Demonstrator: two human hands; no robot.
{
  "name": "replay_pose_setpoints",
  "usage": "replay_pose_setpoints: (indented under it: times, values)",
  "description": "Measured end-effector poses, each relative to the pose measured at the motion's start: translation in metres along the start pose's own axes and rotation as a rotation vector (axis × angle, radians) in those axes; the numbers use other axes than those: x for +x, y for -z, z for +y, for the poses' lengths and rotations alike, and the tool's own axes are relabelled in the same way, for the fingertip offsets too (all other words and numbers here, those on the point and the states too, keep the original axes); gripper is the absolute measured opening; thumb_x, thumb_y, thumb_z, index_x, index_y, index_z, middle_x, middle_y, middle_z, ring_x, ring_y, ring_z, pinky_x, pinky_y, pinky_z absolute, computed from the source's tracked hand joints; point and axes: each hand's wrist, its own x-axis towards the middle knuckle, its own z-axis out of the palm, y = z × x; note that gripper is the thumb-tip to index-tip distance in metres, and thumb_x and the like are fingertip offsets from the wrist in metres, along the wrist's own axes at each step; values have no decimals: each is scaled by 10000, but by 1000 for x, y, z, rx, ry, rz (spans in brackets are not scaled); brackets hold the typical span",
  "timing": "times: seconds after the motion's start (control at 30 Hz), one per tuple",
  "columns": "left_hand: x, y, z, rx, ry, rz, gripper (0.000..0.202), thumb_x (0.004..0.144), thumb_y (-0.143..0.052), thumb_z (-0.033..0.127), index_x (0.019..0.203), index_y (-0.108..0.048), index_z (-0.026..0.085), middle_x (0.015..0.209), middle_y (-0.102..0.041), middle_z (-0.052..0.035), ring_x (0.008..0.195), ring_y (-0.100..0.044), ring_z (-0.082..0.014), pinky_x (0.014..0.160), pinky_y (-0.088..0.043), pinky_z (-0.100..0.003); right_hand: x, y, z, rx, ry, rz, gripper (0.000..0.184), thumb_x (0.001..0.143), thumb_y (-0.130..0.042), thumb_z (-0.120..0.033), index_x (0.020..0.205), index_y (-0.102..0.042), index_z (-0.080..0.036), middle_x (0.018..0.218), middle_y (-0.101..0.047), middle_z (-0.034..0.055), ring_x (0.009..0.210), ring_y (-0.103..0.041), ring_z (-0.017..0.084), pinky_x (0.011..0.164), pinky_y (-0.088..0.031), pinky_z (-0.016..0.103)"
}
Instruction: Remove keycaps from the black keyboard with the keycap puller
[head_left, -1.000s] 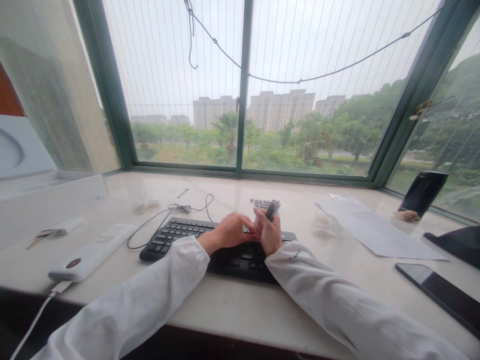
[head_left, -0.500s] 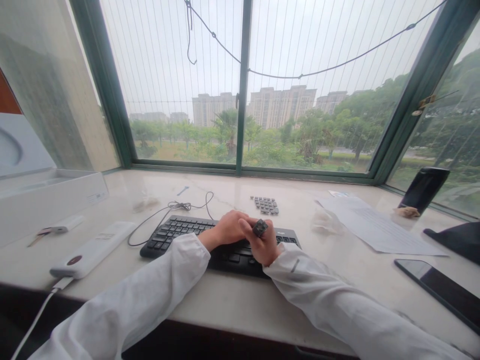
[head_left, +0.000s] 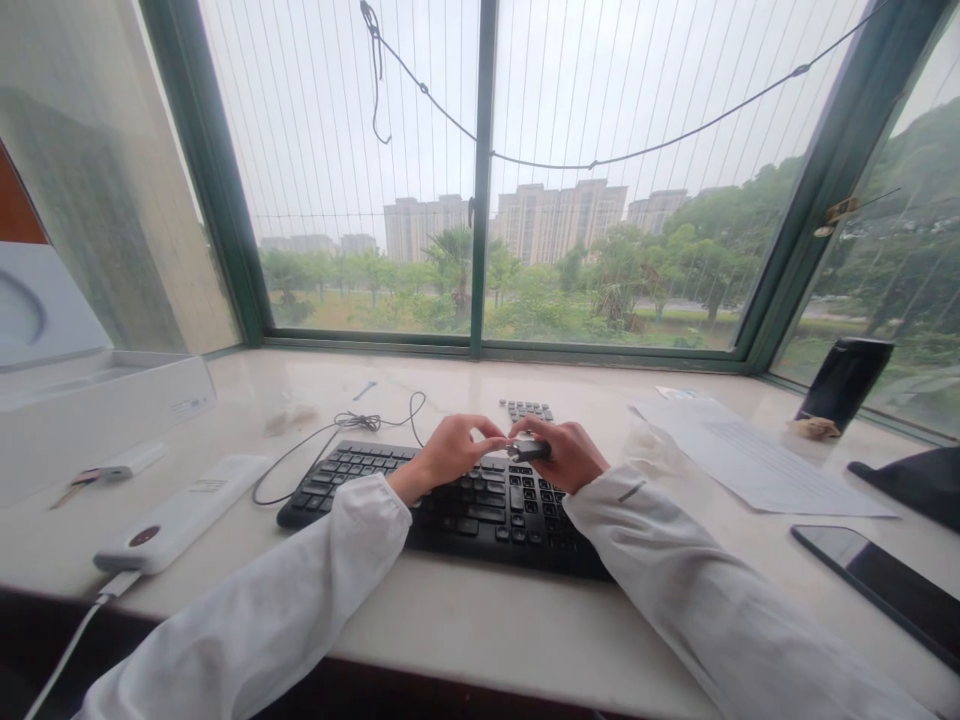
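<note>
My right hand point(head_left: 568, 455) is closed round a small dark tool point(head_left: 534, 450) with a shiny end that points left; its exact kind does not show. At that end, my left hand point(head_left: 455, 455) pinches with thumb and forefinger. Whatever may be in the pinch is too small to make out. Both hands are above a black keyboard point(head_left: 480, 510) on the pale counter. On its right part, several key positions on the number pad look bare. Behind the right hand, several loose keycaps point(head_left: 527, 410) lie in rows, partly hidden by it.
A coiled black cable point(head_left: 360, 421) lies behind the keyboard. To the left are a white power bank point(head_left: 191, 510), a USB stick point(head_left: 135, 461) and a white box point(head_left: 112, 400). Paper sheets point(head_left: 765, 455), a phone point(head_left: 885, 580) and a dark upright object point(head_left: 846, 380) are at right.
My hands, clasped together before, have drawn apart, with only the fingertips close. The dark tool has turned from facing me to pointing left. More of the keyboard's number pad shows.
</note>
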Motion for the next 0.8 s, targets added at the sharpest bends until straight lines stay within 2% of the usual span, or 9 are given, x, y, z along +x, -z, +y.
replay_pose_setpoints:
  times: [0.1, 0.17, 0.33, 0.47, 0.6, 0.7, 0.8]
  values:
    - [1, 4, -2, -43, 49, -25, 355, 832, -596, 471, 914, -732, 154, 729, -699, -22, 581, -563, -115, 574, -420, -209, -3, -3, 12, -32, 7, -38, 467, 669, -573, -121, 1092, -662, -294, 519, -568, -62, 446, -457, 117, 539, -345, 211]
    - [1, 5, -2, -63, 77, -57, 370, 832, -590, 480, 930, -726, 151, 666, -671, -10, 526, -536, -105, 545, -409, -207, -4, -6, 16, -47, 9, -36, 521, 675, -563, -113, 1150, -649, -309, 528, -582, -62, 447, -470, 119, 540, -346, 210]
    - [-1, 6, 2, -103, 98, -173, 401, 829, -577, 498, 924, -720, 135, 602, -614, 7, 453, -475, -85, 472, -361, -197, -4, -12, 17, -64, 21, -20, 410, 697, -568, -124, 1041, -710, -299, 513, -583, -53, 438, -472, 109, 525, -336, 201]
    - [-1, 7, 5, -141, 116, -200, 412, 828, -576, 501, 924, -713, 125, 504, -522, 33, 444, -454, -86, 453, -333, -191, -4, -13, 16, -18, -3, 9, 357, 712, -580, -140, 1002, -723, -291, 523, -583, -54, 452, -472, 98, 533, -348, 190]
    - [0, 7, 1, -185, 131, -236, 443, 827, -575, 518, 944, -698, 109, 482, -488, 45, 439, -444, -82, 455, -331, -188, -4, -13, 16, -26, -10, 21, 306, 750, -589, -178, 1001, -726, -284, 533, -583, -53, 465, -474, 97, 535, -355, 188]
    - [1, 6, -1, -220, 136, -233, 466, 836, -557, 536, 965, -688, 108, 535, -532, 30, 445, -453, -78, 445, -335, -185, -4, -14, 17, -12, -23, 28, 266, 777, -598, -221, 1007, -724, -268, 557, -603, -43, 483, -494, 101, 535, -366, 188]
    - [1, 5, -1, -236, 107, -159, 435, 842, -564, 515, 1010, -678, 130, 710, -642, -10, 463, -471, -68, 451, -359, -183, -4, -14, 18, 23, -59, 63, 231, 793, -614, -276, 996, -723, -256, 573, -625, -37, 500, -516, 109, 543, -385, 193]
